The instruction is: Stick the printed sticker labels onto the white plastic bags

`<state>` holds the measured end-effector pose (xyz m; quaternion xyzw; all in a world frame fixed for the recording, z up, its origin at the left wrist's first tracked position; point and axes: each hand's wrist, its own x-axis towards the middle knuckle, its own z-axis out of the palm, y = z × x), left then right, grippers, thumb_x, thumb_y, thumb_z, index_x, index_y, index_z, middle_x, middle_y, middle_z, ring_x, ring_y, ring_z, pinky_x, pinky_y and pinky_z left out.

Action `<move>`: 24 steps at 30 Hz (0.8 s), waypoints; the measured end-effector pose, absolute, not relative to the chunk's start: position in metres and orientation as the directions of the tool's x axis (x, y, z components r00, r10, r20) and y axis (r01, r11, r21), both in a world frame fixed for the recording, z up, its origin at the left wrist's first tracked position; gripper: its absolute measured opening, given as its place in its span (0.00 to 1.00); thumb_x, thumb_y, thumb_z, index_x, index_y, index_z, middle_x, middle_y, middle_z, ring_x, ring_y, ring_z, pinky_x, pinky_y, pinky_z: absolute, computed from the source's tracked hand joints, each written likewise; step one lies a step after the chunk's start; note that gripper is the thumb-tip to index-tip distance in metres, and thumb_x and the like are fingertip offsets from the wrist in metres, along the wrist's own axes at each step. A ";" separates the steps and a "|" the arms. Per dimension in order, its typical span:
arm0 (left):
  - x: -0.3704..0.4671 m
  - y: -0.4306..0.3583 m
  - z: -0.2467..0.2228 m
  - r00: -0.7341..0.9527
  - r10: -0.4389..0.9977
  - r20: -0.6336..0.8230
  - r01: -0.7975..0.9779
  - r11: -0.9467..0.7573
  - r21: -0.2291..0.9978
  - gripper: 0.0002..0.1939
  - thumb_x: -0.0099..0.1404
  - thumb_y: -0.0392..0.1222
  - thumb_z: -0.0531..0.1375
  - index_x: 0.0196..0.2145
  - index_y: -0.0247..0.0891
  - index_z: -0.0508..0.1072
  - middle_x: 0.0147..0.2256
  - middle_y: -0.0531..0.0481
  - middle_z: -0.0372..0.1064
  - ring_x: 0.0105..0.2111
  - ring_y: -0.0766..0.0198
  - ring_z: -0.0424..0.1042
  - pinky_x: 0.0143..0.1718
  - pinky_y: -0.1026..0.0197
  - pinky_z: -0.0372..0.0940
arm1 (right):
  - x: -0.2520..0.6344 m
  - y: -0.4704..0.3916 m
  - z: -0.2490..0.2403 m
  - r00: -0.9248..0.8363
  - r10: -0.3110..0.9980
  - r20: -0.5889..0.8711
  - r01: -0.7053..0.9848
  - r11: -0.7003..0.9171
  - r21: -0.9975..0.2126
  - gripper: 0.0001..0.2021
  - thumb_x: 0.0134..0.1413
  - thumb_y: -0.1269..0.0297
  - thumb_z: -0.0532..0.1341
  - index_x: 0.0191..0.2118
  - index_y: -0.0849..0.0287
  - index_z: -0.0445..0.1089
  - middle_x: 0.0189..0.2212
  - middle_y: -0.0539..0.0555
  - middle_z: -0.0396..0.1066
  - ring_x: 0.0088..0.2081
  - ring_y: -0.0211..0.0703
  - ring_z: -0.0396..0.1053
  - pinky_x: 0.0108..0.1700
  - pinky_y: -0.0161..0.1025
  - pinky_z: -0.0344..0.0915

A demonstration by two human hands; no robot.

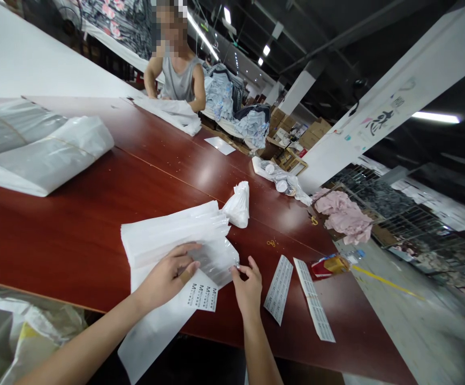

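A stack of white and clear plastic bags (168,235) lies fanned out on the red-brown table in front of me. My left hand (172,275) rests over the bags, fingers curled, with a small sheet of black-printed size-M stickers (205,293) held under its thumb. At the right corner of the top bag, my right hand (249,286) pinches with thumb and index finger. Whether a loose sticker is also between those fingertips is too small to tell. Two more printed sticker strips, one (279,289) nearer and one (314,299) farther right, lie beside my right hand.
Rubber-banded bundles of plastic bags (63,152) lie at the left. A bunched white bag (238,206) stands beyond the stack. A drink bottle (336,263) lies near the right table edge (376,326). Across the table, a person (178,75) handles white material (176,115).
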<state>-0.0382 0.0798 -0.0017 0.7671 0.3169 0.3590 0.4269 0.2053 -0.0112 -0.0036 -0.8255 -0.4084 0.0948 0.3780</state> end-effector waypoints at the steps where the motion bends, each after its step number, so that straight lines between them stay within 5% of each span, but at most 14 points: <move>1: -0.038 0.080 -0.002 0.539 0.796 0.276 0.178 -0.429 0.886 0.21 0.74 0.54 0.53 0.31 0.41 0.77 0.63 0.49 0.65 0.60 0.50 0.68 0.54 0.53 0.71 | 0.206 -0.012 -0.004 0.639 0.754 0.154 0.610 -0.375 -0.698 0.15 0.54 0.46 0.66 0.35 0.53 0.80 0.68 0.55 0.60 0.67 0.61 0.57 0.67 0.58 0.53; 5: -0.039 0.080 -0.001 0.557 0.787 0.267 0.179 -0.427 0.886 0.24 0.74 0.55 0.53 0.26 0.40 0.75 0.63 0.49 0.65 0.61 0.49 0.67 0.56 0.52 0.70 | 0.209 -0.016 0.001 0.593 0.792 0.145 0.598 -0.313 -0.738 0.14 0.54 0.48 0.67 0.32 0.54 0.78 0.67 0.56 0.62 0.67 0.60 0.58 0.66 0.56 0.57; 11: -0.040 0.080 0.002 0.564 0.789 0.244 0.169 -0.400 0.901 0.25 0.74 0.55 0.53 0.22 0.40 0.69 0.61 0.47 0.67 0.62 0.49 0.65 0.57 0.52 0.69 | 0.225 -0.022 0.032 0.591 0.805 0.054 0.337 -0.185 -0.923 0.16 0.57 0.48 0.66 0.41 0.53 0.81 0.67 0.56 0.63 0.67 0.58 0.61 0.64 0.55 0.63; 17: -0.040 0.080 0.002 0.564 0.790 0.239 0.177 -0.398 0.900 0.25 0.74 0.54 0.53 0.22 0.40 0.70 0.59 0.46 0.69 0.62 0.48 0.65 0.56 0.52 0.70 | 0.230 -0.017 0.027 0.498 0.867 -0.017 0.452 -0.276 -0.848 0.14 0.58 0.49 0.65 0.39 0.52 0.81 0.68 0.54 0.60 0.69 0.60 0.56 0.67 0.60 0.56; 24: -0.039 0.081 0.004 0.553 0.791 0.263 0.163 -0.412 0.897 0.23 0.74 0.54 0.53 0.26 0.41 0.74 0.58 0.46 0.70 0.61 0.48 0.66 0.56 0.51 0.70 | 0.222 -0.011 0.012 0.572 0.803 0.167 0.659 -0.328 -0.677 0.16 0.52 0.47 0.68 0.39 0.52 0.80 0.67 0.55 0.61 0.68 0.65 0.55 0.67 0.63 0.53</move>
